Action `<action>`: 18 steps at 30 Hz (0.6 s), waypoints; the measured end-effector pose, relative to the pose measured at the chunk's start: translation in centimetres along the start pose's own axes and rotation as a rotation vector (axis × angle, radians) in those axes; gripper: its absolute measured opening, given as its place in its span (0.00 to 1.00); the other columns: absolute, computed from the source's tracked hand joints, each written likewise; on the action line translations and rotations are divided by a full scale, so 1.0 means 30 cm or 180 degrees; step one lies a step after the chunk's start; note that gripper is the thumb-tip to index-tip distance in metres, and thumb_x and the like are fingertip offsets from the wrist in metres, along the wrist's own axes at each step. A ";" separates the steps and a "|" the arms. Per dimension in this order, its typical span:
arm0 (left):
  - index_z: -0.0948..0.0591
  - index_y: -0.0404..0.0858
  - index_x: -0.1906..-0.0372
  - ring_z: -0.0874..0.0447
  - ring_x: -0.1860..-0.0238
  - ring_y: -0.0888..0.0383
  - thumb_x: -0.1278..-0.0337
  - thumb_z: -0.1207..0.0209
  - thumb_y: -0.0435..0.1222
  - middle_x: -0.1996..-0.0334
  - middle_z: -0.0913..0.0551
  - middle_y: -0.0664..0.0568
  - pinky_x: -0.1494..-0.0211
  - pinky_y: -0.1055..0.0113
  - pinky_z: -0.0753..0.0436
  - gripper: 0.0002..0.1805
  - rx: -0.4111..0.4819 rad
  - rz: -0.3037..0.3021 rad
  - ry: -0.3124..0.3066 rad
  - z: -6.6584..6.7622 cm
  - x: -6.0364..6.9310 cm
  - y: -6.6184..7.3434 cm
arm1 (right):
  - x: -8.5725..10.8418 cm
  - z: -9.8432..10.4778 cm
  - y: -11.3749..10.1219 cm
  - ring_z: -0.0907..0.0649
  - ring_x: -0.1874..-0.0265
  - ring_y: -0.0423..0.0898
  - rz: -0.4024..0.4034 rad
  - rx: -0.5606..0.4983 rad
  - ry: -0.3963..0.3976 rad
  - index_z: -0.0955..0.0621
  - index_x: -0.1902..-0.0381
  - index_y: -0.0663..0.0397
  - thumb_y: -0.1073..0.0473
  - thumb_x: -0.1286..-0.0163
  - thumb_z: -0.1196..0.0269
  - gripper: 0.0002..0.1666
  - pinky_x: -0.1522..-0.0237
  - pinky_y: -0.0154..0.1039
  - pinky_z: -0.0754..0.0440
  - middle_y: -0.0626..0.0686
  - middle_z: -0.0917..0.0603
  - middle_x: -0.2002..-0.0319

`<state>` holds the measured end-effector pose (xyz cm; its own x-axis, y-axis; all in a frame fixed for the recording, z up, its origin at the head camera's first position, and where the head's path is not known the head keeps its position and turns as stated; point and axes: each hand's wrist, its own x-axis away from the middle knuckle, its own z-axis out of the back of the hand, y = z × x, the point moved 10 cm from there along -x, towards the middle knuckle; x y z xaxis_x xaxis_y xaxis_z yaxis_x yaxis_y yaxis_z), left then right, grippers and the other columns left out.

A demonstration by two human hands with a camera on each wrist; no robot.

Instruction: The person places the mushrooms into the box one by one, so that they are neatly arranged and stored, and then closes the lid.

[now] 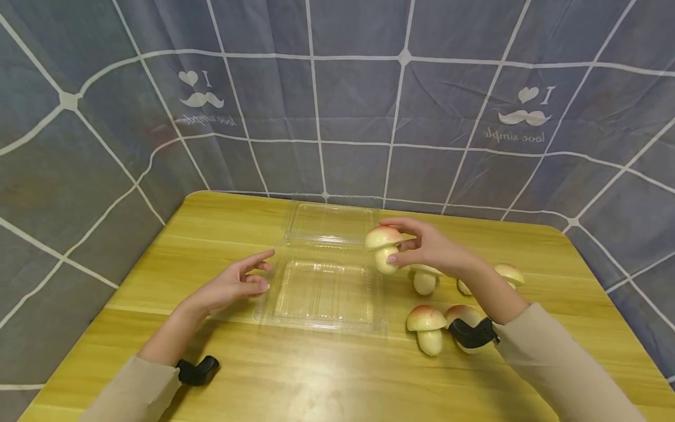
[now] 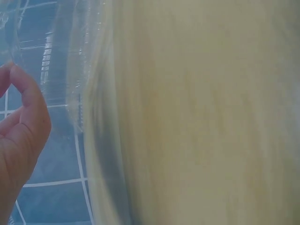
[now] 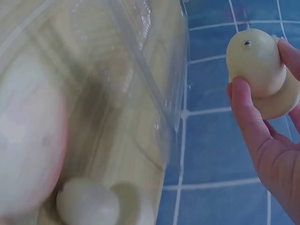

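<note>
Glare whitens the yellow wood-grain tabletop [image 1: 321, 369] between, and nearer than, the bare left hand [image 1: 232, 287] and bare right hand [image 1: 429, 249] — in the dimmer left wrist view, that surface blurs right of the hand.

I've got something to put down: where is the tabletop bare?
Bare tabletop shows in front of the clear container, between the left sleeve and the front mushrooms, and at back left, between the lid and the tabletop's left edge. Right of the container is crowded: mushrooms lie there, and the right hand holds another mushroom.
</note>
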<state>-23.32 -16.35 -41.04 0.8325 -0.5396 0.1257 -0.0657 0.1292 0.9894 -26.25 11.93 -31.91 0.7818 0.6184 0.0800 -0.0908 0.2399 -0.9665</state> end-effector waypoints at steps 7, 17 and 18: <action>0.55 0.31 0.28 0.26 0.63 0.63 0.41 0.43 0.27 0.43 0.45 0.32 0.60 0.72 0.22 0.43 0.0086 -0.0012 0.0021 0.002 -0.002 -0.003 | -0.096 -0.084 -0.006 0.18 0.66 0.49 -0.0013 -0.0081 -0.0169 0.36 0.33 0.56 0.68 0.45 0.33 0.42 0.60 0.44 0.19 0.58 0.34 0.40; 0.55 0.32 0.28 0.27 0.63 0.62 0.41 0.43 0.28 0.43 0.45 0.31 0.58 0.72 0.22 0.43 0.0052 -0.0023 -0.0001 0.000 -0.001 0.000 | -0.190 -0.175 -0.003 0.19 0.64 0.53 0.0047 -0.0079 -0.0302 0.35 0.34 0.57 0.69 0.45 0.33 0.41 0.63 0.47 0.19 0.59 0.31 0.43; 0.55 0.32 0.28 0.26 0.62 0.62 0.41 0.43 0.28 0.43 0.45 0.31 0.58 0.72 0.22 0.43 0.0052 -0.0021 0.0001 0.000 -0.002 0.000 | -0.197 -0.183 -0.001 0.19 0.64 0.53 0.0049 -0.0094 -0.0314 0.35 0.34 0.57 0.69 0.45 0.34 0.41 0.62 0.48 0.19 0.59 0.31 0.43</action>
<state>-23.36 -16.32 -41.06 0.8332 -0.5400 0.1191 -0.0690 0.1120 0.9913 -27.49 4.15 -33.70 0.7159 0.6927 0.0874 -0.0829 0.2085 -0.9745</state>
